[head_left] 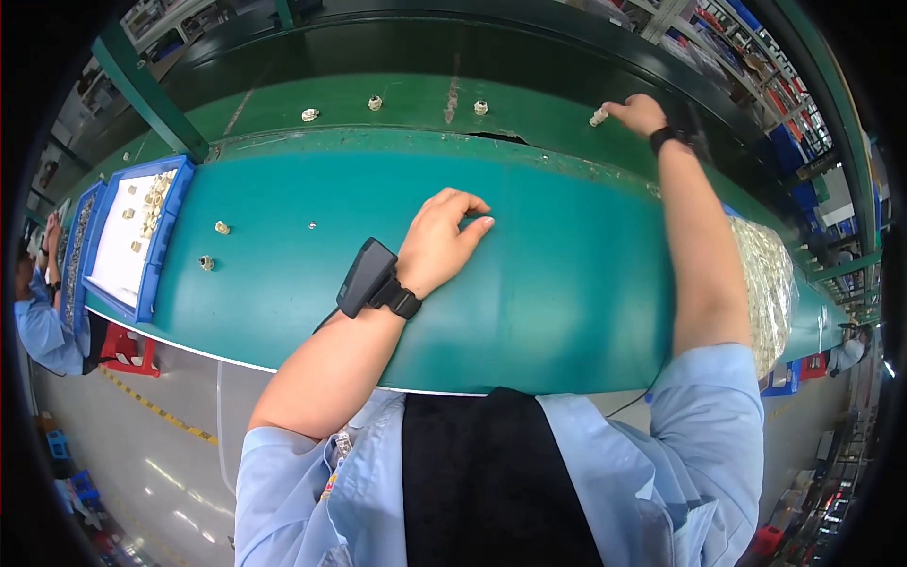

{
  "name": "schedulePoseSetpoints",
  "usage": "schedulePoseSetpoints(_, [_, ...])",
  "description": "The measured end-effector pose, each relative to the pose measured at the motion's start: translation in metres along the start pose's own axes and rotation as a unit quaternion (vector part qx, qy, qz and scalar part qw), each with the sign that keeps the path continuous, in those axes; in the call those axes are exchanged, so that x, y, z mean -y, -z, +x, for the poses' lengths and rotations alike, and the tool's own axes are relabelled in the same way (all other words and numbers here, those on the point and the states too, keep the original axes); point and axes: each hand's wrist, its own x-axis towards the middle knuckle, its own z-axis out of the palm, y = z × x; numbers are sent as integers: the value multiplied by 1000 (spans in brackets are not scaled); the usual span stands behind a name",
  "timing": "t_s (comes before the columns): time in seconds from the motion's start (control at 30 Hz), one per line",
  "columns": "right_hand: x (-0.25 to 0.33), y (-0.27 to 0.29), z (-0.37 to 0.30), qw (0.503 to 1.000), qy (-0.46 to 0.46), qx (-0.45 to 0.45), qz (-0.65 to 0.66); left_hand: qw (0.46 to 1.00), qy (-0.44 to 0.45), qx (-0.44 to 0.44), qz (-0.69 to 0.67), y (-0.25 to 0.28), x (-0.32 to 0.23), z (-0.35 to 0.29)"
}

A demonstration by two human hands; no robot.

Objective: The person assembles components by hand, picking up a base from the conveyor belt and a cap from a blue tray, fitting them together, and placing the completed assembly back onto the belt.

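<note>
On the far side of the bench, my right hand (644, 114) is stretched out, its thumb and fingertips closed on a small cream fitting (598, 117) that looks like a cable gland. My left hand (438, 240) rests over the middle of the green mat (557, 283), thumb apart from the loosely curled fingers, nothing between them. Similar fittings stand along the darker green strip beyond the mat: one (481, 108), another (375, 103) and a paler one (310, 114). Two more, a yellowish fitting (222, 228) and a darker-topped fitting (207, 263), lie at the mat's left.
A blue tray (147, 300) with a white liner holds several cream pieces at the left, beside a second blue tray (76, 255). A green post (156, 94) rises behind them. Clear plastic wrapping (763, 283) covers something at the right. Another person (47, 321) works at far left.
</note>
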Motion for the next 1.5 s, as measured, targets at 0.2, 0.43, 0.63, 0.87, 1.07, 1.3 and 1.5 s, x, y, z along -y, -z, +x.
schedulePoseSetpoints(0.2, [-59, 59, -131, 985, 143, 5, 94, 1000, 8, 15, 16, -3, -1, 18])
schedulePoseSetpoints(0.43, [-161, 5, -259, 995, -83, -32, -52, 990, -11, -79, 114, -8, 38, 145])
schedulePoseSetpoints(0.63, [-157, -12, -291, 988, -57, -141, -28, 974, 10, -99, 206, -28, 34, 170])
schedulePoseSetpoints(0.87, [-130, 8, -295, 979, -94, -165, 70, 999, 23, -47, -8, -28, 21, 166])
schedulePoseSetpoints(1.07, [-59, 28, -290, 906, 6, -164, 390, 967, 30, 88, -239, -7, -53, 80])
schedulePoseSetpoints(1.3, [58, 13, -282, 836, 182, 4, 518, 888, 92, 141, -428, 15, -63, -2])
schedulePoseSetpoints(1.5, [92, -27, -261, 728, 283, 139, 609, 842, 132, 135, -506, 17, -42, -19])
